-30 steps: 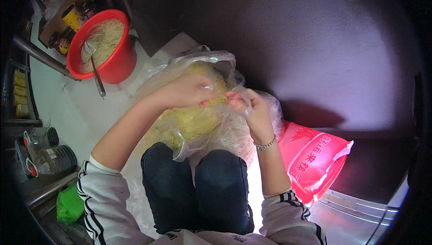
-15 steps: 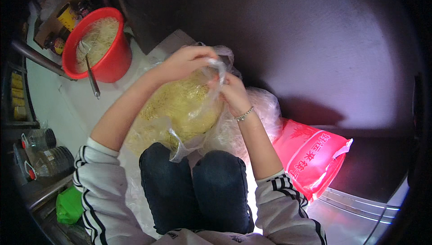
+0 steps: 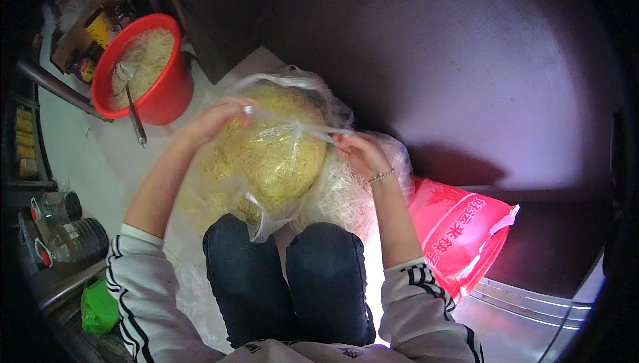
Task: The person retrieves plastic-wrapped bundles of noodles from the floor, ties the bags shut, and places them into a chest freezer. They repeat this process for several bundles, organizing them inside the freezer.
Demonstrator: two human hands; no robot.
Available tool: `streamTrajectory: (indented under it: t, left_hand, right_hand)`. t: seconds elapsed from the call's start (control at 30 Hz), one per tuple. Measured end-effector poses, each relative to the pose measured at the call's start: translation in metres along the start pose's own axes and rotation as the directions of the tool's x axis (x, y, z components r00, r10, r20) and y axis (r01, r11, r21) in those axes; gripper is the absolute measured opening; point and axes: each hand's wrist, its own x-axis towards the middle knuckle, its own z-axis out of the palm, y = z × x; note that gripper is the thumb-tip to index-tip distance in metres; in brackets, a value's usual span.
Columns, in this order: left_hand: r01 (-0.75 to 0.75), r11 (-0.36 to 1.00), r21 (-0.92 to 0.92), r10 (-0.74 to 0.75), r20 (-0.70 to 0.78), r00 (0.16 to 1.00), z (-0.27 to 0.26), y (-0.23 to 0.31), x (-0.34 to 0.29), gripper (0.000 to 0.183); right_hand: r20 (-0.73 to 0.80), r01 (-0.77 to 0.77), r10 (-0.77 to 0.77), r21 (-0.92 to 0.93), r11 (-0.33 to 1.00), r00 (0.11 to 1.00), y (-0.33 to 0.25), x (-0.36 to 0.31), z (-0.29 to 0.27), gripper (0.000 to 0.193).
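A clear plastic bag [image 3: 336,106] filled with thin yellow noodles [image 3: 283,163] stands in front of my knees. Its top edge is stretched into a taut strip across the noodles. My left hand [image 3: 225,118], with a ring on one finger, is closed on the left end of that strip. At the other end, my right hand [image 3: 361,153], with a bracelet at the wrist, pinches the plastic. A second clear bag [image 3: 363,193] of pale, thin strands leans against the right side of the first, partly behind my right forearm.
A red bucket [image 3: 174,90] of pale strands stands at the far left, with a wire whisk [image 3: 135,113] in it. To the right lies a pink printed bag [image 3: 459,233]. Large plastic bottles [image 3: 76,240] and a green bag [image 3: 101,306] sit at the left. A dark panel [image 3: 466,63] rises behind.
My hands have moved apart from close together above the bag, the left one leftward and down, the right one slightly right and down. The bag's edge is now pulled taut between them.
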Motion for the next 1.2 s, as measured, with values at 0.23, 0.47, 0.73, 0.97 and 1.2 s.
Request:
streamTrajectory:
  t: [0.23, 0.47, 0.73, 0.97, 1.2]
  left_hand:
    - [-0.037, 0.998, 0.055, 0.046, -0.172, 0.984, 0.073, 0.02, 0.065, 0.032]
    - [-0.124, 0.715, 0.688, 0.204, -0.035, 0.978, 0.088, 0.027, 0.083, 0.016]
    - [-0.241, 0.003, 0.97, 0.044, 0.241, 0.97, 0.026, 0.014, 0.008, 0.011]
    - [0.09, 0.478, 0.874, 0.128, -0.171, 0.977, 0.086, 0.043, 0.036, 0.014]
    - [0.243, 0.81, 0.533, 0.263, -0.702, 0.661, 0.182, 0.093, -0.002, 0.015]
  right_hand:
    - [0.086, 0.113, -0.145, 0.298, 0.948, 0.986, -0.017, 0.003, 0.047, 0.024]
    - [0.292, 0.005, -0.021, 0.057, 0.998, 0.956, -0.011, 0.025, 0.066, 0.021]
    - [-0.131, -0.212, 0.319, 0.512, 0.833, 0.939, -0.005, 0.063, -0.017, 0.011]
    - [0.112, 0.065, -0.025, -0.365, 0.929, 0.993, -0.032, 0.016, 0.058, 0.037]
    - [0.079, 0.082, -0.05, -0.996, 0.044, 0.996, -0.026, 0.023, 0.063, 0.025]
